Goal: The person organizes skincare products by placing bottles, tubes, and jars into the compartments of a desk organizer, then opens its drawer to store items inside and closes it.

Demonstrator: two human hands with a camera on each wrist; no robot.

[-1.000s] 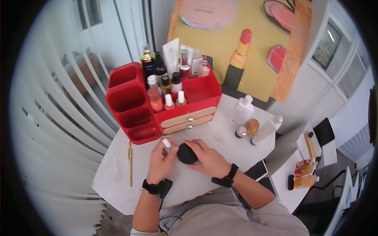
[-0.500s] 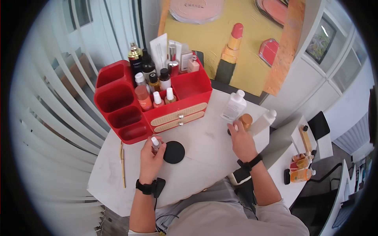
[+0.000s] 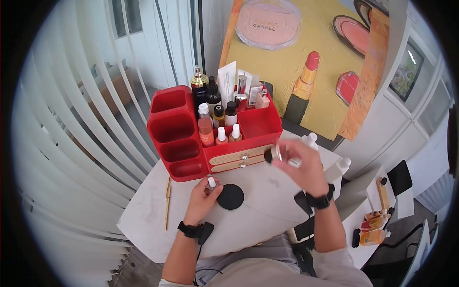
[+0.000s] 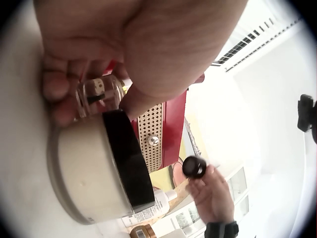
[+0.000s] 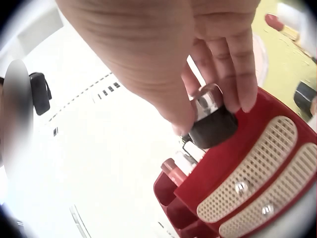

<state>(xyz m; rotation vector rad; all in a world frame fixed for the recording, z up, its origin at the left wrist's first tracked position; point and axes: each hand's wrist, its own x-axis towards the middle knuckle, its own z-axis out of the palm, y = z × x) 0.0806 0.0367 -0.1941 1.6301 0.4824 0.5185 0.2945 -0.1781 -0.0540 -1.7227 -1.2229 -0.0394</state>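
Note:
In the head view the left hand holds a small clear bottle with a white cap, resting at the table beside a round black-lidded jar. The left wrist view shows the jar's pale body under its black lid, close to the fingers round the clear bottle. The right hand is raised in front of the red organizer's right end, pinching a small container with a black end and a shiny silver band. Bottles and tubes stand in the organizer.
White bottles stand at the table's right, partly behind the right hand. A thin gold stick lies left of the left hand. A lipstick painting leans behind the table. Orange bottles lie on a side surface.
The right hand left the jar, reached the bottles at the right, and is now lifted back toward the organizer with the small container. The left hand keeps its bottle by the jar.

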